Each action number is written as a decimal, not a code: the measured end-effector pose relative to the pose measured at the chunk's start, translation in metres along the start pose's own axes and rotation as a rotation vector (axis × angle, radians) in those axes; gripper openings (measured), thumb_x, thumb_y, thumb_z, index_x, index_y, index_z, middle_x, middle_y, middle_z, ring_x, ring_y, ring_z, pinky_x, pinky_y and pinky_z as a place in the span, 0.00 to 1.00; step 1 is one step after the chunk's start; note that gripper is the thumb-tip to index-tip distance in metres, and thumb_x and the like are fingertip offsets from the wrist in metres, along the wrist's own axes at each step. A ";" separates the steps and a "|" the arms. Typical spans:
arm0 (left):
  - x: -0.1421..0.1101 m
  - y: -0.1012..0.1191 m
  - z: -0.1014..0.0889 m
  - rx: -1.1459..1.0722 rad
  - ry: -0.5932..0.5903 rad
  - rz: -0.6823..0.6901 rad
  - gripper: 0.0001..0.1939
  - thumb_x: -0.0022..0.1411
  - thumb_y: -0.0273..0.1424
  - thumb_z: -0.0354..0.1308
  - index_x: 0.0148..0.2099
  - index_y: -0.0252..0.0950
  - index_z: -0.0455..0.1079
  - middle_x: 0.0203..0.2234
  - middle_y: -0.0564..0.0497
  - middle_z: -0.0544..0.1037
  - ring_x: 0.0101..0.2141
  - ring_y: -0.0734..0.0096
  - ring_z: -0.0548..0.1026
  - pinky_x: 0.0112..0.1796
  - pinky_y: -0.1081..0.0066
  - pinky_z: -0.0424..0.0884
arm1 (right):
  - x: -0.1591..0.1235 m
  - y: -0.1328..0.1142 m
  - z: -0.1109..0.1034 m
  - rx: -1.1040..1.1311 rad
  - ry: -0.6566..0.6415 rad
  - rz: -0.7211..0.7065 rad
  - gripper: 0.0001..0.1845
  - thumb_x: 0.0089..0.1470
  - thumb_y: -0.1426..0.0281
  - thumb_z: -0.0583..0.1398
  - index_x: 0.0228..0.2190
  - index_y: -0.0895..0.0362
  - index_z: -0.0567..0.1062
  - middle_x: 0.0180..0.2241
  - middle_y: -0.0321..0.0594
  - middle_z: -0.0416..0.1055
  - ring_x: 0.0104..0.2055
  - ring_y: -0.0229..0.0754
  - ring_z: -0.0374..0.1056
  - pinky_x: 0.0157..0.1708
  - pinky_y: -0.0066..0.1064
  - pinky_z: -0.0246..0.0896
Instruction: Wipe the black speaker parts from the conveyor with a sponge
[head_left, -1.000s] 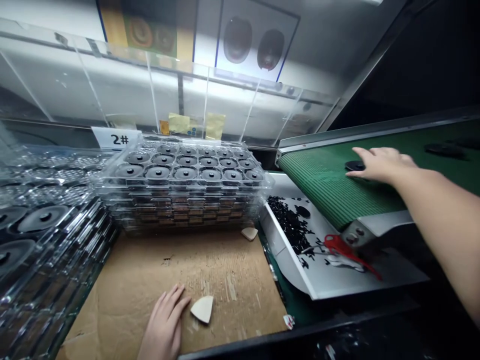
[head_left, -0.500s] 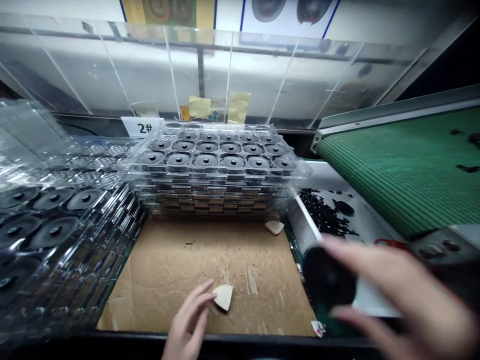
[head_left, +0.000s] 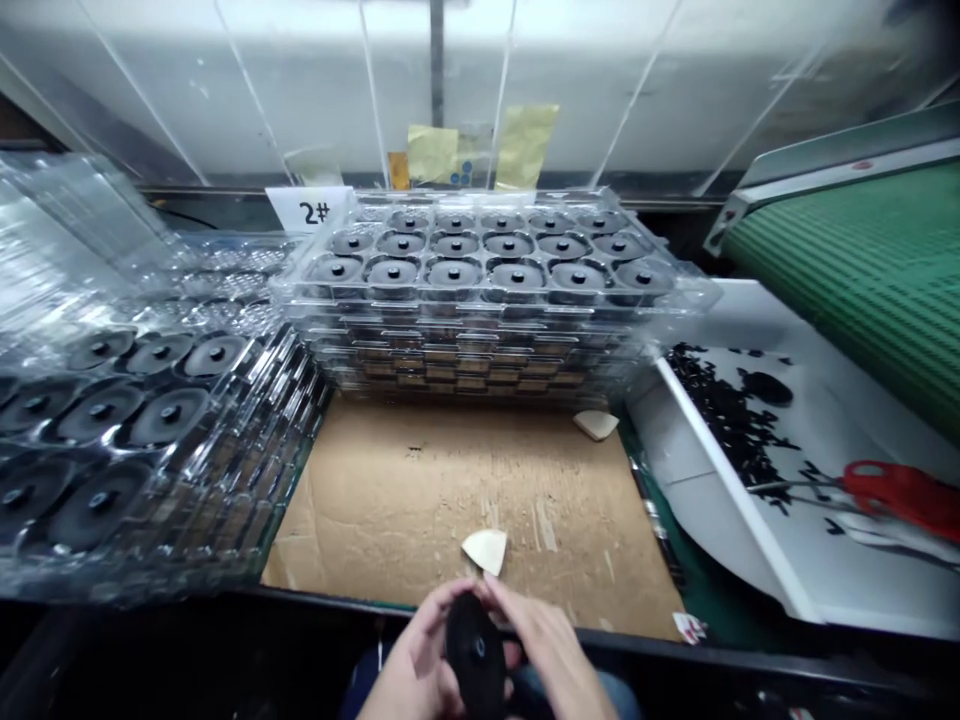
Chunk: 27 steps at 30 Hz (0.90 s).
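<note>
The left hand (head_left: 415,655) and the right hand (head_left: 551,655) hold a black disc (head_left: 475,650) on edge between them, low in the view, just above the dark front edge of the counter (head_left: 600,640). The fingers (head_left: 540,625) of both hands are closed around its rim, grasping it lightly rather than clenched. Holding it by the rim seems the right way: it keeps the face clear, and a slow turn under the light would show the whole surface.

A cream wedge (head_left: 485,551) lies on a cardboard sheet (head_left: 465,500) just beyond the fingers, and another (head_left: 597,425) sits farther back. Behind them is a stack of clear trays (head_left: 487,290) with matching discs in rows, and more trays (head_left: 135,430) lie to the left. To the right, a white bin (head_left: 712,480) holds black bits and red scissors (head_left: 896,495) below a green belt (head_left: 862,270).

The frame cuts off the wrists, and the disc's back is hidden. Glare makes the lower trays hard to read.
</note>
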<state>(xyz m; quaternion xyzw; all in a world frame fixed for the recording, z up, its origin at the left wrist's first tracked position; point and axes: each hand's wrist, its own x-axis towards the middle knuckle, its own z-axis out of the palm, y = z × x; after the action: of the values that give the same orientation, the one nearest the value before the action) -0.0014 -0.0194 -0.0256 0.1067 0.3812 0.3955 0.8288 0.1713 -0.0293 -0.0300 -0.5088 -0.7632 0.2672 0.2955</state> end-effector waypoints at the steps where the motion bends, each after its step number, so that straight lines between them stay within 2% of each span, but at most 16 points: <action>1: -0.003 0.005 -0.002 -0.071 0.025 0.010 0.30 0.33 0.37 0.73 0.43 0.50 0.74 0.48 0.49 0.75 0.43 0.54 0.76 0.42 0.63 0.72 | 0.010 0.007 0.001 -0.075 0.017 -0.003 0.30 0.57 0.54 0.51 0.59 0.48 0.56 0.48 0.44 0.69 0.47 0.47 0.69 0.43 0.34 0.68; 5: -0.018 0.025 -0.006 -0.249 0.087 0.138 0.27 0.38 0.38 0.70 0.45 0.47 0.73 0.46 0.49 0.77 0.47 0.55 0.74 0.45 0.65 0.70 | 0.039 0.042 0.021 -0.272 0.157 0.142 0.18 0.59 0.64 0.51 0.48 0.53 0.69 0.48 0.50 0.64 0.39 0.47 0.71 0.33 0.37 0.71; 8: -0.025 0.035 -0.009 -0.285 0.112 0.197 0.26 0.39 0.37 0.70 0.45 0.46 0.73 0.45 0.50 0.78 0.48 0.54 0.73 0.45 0.66 0.71 | 0.038 0.057 0.041 -0.258 0.153 0.122 0.14 0.57 0.64 0.52 0.40 0.53 0.74 0.46 0.48 0.65 0.37 0.47 0.70 0.37 0.43 0.69; 10: -0.027 0.039 -0.010 -0.282 0.124 0.207 0.28 0.37 0.37 0.71 0.46 0.45 0.73 0.46 0.49 0.77 0.48 0.52 0.73 0.45 0.66 0.71 | 0.032 0.060 0.048 -0.240 0.147 0.111 0.14 0.57 0.63 0.52 0.39 0.54 0.74 0.42 0.47 0.67 0.39 0.48 0.69 0.38 0.43 0.68; 14: -0.028 0.042 -0.010 -0.260 0.143 0.199 0.30 0.38 0.37 0.70 0.47 0.44 0.71 0.48 0.44 0.75 0.50 0.51 0.71 0.47 0.65 0.68 | 0.028 0.056 0.047 -0.198 0.082 0.108 0.14 0.56 0.62 0.54 0.42 0.52 0.73 0.36 0.43 0.71 0.35 0.44 0.70 0.34 0.36 0.68; 17: -0.028 0.043 -0.008 -0.218 0.149 0.188 0.31 0.37 0.36 0.71 0.48 0.43 0.71 0.50 0.43 0.73 0.51 0.51 0.70 0.49 0.63 0.67 | 0.039 0.051 0.036 -0.156 0.020 0.100 0.13 0.56 0.63 0.55 0.41 0.52 0.73 0.34 0.39 0.75 0.33 0.42 0.71 0.33 0.33 0.68; 20: -0.028 0.043 -0.004 -0.193 0.133 0.194 0.32 0.40 0.36 0.70 0.50 0.42 0.69 0.51 0.41 0.72 0.51 0.50 0.70 0.50 0.60 0.66 | 0.056 0.031 0.016 -0.113 0.000 0.110 0.12 0.57 0.64 0.54 0.38 0.53 0.75 0.33 0.38 0.76 0.33 0.41 0.72 0.32 0.32 0.67; 22: -0.029 0.041 0.000 -0.192 0.127 0.205 0.31 0.42 0.35 0.69 0.51 0.41 0.69 0.52 0.41 0.71 0.50 0.51 0.70 0.48 0.62 0.67 | 0.065 0.003 0.001 -0.082 0.025 0.131 0.12 0.58 0.65 0.52 0.40 0.53 0.74 0.36 0.39 0.76 0.34 0.41 0.72 0.31 0.30 0.67; 24: -0.029 0.037 0.004 -0.188 0.125 0.222 0.30 0.43 0.35 0.69 0.51 0.41 0.69 0.50 0.43 0.73 0.48 0.55 0.72 0.45 0.67 0.68 | 0.070 -0.032 -0.012 -0.040 0.081 0.101 0.14 0.59 0.66 0.52 0.46 0.52 0.70 0.41 0.40 0.74 0.37 0.40 0.71 0.32 0.29 0.66; 25: -0.029 0.036 0.006 -0.181 0.114 0.227 0.29 0.44 0.35 0.69 0.51 0.41 0.69 0.48 0.43 0.74 0.47 0.57 0.73 0.45 0.68 0.68 | 0.071 -0.049 -0.018 0.007 0.146 0.033 0.15 0.59 0.69 0.52 0.48 0.53 0.68 0.41 0.41 0.73 0.38 0.40 0.70 0.33 0.30 0.66; 27: -0.030 0.033 0.009 -0.164 0.071 0.220 0.26 0.46 0.36 0.68 0.49 0.41 0.71 0.44 0.45 0.77 0.46 0.60 0.74 0.47 0.68 0.67 | 0.070 -0.078 -0.025 0.058 0.144 -0.186 0.17 0.57 0.74 0.52 0.49 0.55 0.66 0.38 0.40 0.74 0.37 0.40 0.70 0.35 0.32 0.64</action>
<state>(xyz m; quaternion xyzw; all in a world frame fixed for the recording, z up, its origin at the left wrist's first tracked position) -0.0263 -0.0186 0.0127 0.0656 0.3628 0.5173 0.7723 0.1192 0.0126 0.0553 -0.4449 -0.7758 0.2232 0.3877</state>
